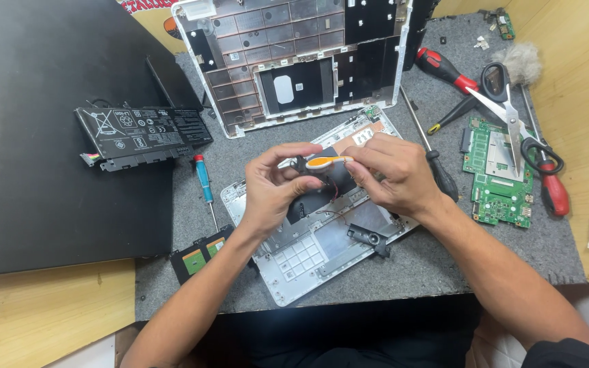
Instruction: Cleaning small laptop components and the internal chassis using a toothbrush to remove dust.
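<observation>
Above the laptop shell (322, 238) (gutted), hands on cutter (327, 162)

Bare forearms, a black sleeve edge at the right arm (567, 351)

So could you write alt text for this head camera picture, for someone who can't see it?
Two hands, left hand and right hand, together hold a small black part with an orange and white piece above an opened white laptop shell on a grey mat. Around lie a black battery, a green circuit board, scissors and screwdrivers.
</observation>
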